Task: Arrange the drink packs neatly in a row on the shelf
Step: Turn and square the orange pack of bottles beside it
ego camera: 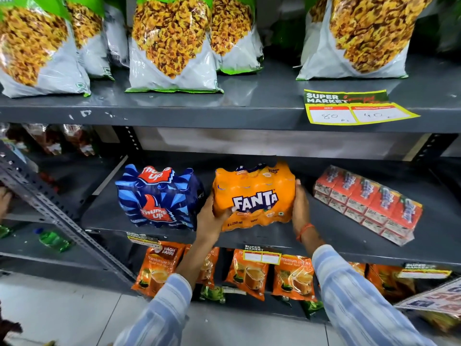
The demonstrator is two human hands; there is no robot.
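An orange Fanta pack (254, 196) stands at the middle of the grey middle shelf (336, 236). My left hand (212, 218) grips its lower left corner and my right hand (300, 208) presses on its right side. A blue Thums Up pack (157, 196) stands upright just to the left, a small gap away. To the right, a shrink-wrapped block of red juice cartons (366, 203) lies flat and skewed, its far end turned toward the back.
Snack bags (172, 43) fill the upper shelf, which carries a yellow price tag (349, 108). Orange tea pouches (249, 273) hang below. A slanted perforated metal upright (50, 208) borders the left side. Green bottles (52, 239) lie on the neighbouring rack.
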